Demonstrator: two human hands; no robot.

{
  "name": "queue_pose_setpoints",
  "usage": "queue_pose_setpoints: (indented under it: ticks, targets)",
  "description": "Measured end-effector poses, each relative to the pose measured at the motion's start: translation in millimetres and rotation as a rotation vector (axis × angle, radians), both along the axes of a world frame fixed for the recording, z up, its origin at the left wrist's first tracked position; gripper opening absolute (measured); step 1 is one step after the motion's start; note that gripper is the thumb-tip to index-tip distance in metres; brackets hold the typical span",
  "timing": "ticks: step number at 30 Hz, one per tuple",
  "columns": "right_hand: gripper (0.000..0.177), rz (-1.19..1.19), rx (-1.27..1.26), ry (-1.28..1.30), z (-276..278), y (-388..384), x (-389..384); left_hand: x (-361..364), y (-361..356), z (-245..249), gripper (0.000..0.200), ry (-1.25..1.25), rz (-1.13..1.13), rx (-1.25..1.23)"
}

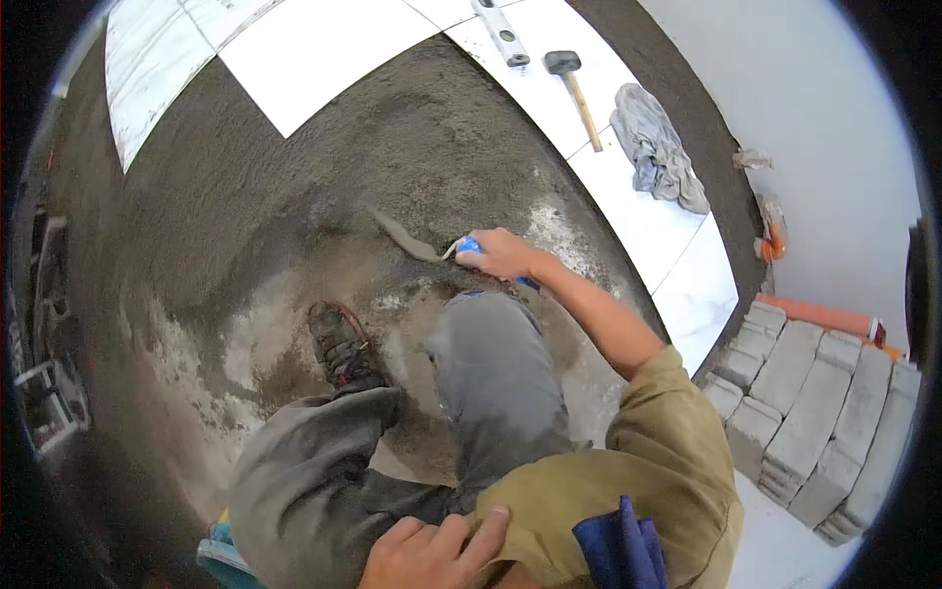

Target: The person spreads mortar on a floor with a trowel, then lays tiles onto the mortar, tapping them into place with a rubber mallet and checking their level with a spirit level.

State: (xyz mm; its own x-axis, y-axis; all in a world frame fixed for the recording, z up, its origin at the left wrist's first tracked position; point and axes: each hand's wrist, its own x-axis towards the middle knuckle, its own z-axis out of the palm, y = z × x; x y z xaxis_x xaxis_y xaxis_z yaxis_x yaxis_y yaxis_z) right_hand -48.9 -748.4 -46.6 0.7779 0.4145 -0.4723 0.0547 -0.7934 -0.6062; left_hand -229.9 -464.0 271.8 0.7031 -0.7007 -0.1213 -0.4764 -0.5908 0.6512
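Note:
My right hand [502,255] is closed round the blue handle of a trowel [407,240]. The trowel's grey, mortar-coated blade points left and lies low against the dark, damp mortar bed [422,147]. My left hand [437,552] is close to my body at the bottom edge, by my thigh and the hem of my shirt; its fingers are stretched and a little apart, and nothing shows in them. Part of that hand is cut off by the frame. Bare, whitish floor [260,339] shows around my boot [343,346].
White tiles [294,59] border the mortar at the back and right. On the right-hand tiles lie a spirit level [502,34], a rubber mallet [579,93] and a crumpled grey cloth [653,147]. Grey blocks [814,393] are stacked at right, beside an orange pipe [819,316] near the wall.

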Motion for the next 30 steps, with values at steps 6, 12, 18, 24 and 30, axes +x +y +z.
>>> queue_pose_setpoints:
  ticks: [6,12,18,24,30]
  targets:
    - [0.048,-0.283,0.131,0.161,-17.0,-55.2,-0.2,10.5,-3.6,1.3,0.037,0.025,-0.061,-0.027]
    - [0.040,-0.548,0.295,0.324,-12.1,-98.0,-0.5,15.0,-3.4,-0.3,0.036,0.020,-0.063,-0.033]
    - [0.038,-0.746,0.423,0.518,36.1,-129.7,-23.2,15.8,-1.6,-4.1,0.034,0.011,-0.033,-0.048]
    - [0.028,-0.637,0.248,0.255,75.2,-129.3,-21.1,17.9,-1.4,-5.5,0.031,-0.004,0.009,-0.034]
    - [0.033,-0.838,0.401,0.193,19.6,-85.3,-1.2,19.6,-4.1,-3.6,0.032,0.053,-0.025,-0.017]
